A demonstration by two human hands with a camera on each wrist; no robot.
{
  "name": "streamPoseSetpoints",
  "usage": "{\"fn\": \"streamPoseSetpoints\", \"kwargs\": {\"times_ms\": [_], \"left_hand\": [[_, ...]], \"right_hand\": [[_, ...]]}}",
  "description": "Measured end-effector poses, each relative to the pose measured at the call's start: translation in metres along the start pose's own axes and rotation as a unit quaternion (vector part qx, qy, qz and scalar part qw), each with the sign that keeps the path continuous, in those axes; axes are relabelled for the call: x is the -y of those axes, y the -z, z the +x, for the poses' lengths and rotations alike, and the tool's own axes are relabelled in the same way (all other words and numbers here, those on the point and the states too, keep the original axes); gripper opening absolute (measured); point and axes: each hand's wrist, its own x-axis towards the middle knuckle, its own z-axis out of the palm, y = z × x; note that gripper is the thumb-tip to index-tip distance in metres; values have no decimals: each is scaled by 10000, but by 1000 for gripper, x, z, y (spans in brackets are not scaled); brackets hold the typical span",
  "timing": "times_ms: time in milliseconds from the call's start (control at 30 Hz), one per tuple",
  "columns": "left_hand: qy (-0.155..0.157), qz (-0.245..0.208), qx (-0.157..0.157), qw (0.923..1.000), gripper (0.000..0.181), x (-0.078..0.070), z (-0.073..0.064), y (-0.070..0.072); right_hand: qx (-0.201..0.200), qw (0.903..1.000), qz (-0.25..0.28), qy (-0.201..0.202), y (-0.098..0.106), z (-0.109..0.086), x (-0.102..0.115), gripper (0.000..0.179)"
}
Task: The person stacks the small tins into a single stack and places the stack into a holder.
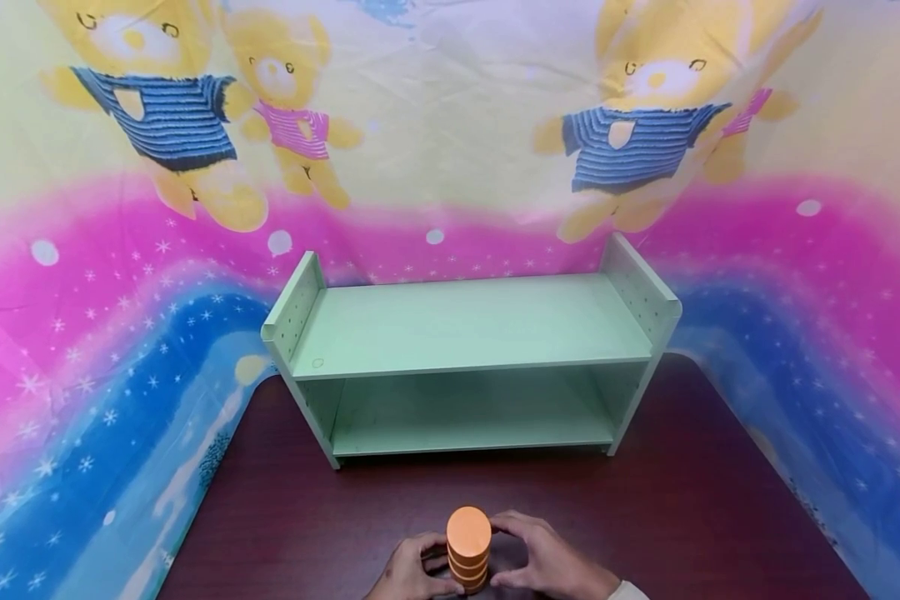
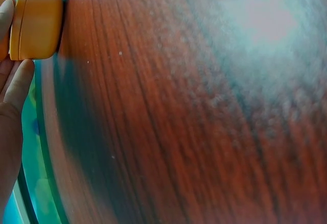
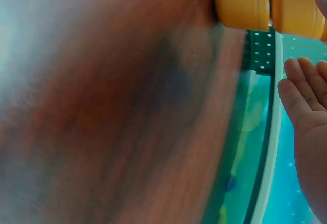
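Note:
A stack of round orange containers stands upright on the dark wooden table, near its front edge. Several seams run around its side. My left hand grips it from the left, with thumb and fingers on the side; the left wrist view shows a fingertip against the lowest container near a seam. On the other side, my right hand is held close to the stack with its fingers loosely bent. In the right wrist view, these fingers are apart from the orange containers, while the thumb overlaps the upper part.
Behind the stack stands a pale green two-tier shelf with raised side panels. Its lower board sits just above the tabletop. A printed cloth with bears hangs around the back and sides of the table.

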Motion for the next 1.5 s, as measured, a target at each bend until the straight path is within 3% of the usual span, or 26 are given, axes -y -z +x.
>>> {"fn": "streamPoseSetpoints", "kwargs": {"times_ms": [500,767,1067,1267,1500], "left_hand": [[-18,-94,1,10000,52,0,-1,0],[105,-175,-34,9998,53,0,0,-1],[147,24,-108,9998,52,2,0,-1],[188,137,-132,9996,50,5,1,0],[451,-101,-241,9986,50,6,0,-1]], "right_hand": [[-61,9998,-171,54,-18,-4,-13,56],[15,9996,-116,-255,-25,-6,-15,58],[-58,9998,-140,-124,-32,-6,-19,55],[271,9969,457,-576,-33,-2,-18,54],[575,9825,1396,-1091,-35,1,-15,51]]}}
